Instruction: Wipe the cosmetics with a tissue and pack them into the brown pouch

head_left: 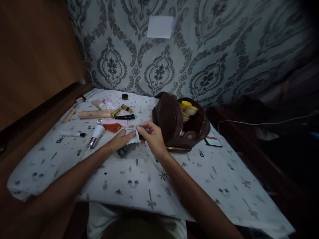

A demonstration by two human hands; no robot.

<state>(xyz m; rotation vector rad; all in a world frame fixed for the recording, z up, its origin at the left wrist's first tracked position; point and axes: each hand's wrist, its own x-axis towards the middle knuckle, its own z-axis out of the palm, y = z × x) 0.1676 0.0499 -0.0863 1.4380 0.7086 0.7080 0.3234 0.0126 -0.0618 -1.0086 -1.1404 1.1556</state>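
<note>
Near the middle of the cloth-covered table, my left hand [119, 139] is closed on a small white cloth [132, 137] with a wavy edge. My right hand [152, 135] pinches at the cloth's right side, where a small dark item shows by the fingers. Just below the cloth a dark green object [126, 150] shows in part; whether it is held or rests on the table I cannot tell. To the right stands an open brown bag [166, 118] with yellow-lidded jars [186, 105] inside.
Left of my hands lie a beige tube [94, 114], a pink tube [117, 122], an orange item [112, 127], a white-handled brush [71, 133] and a white bottle [97, 134]. A phone [213, 141] lies right of the bag. A wooden panel [37, 59] borders the left.
</note>
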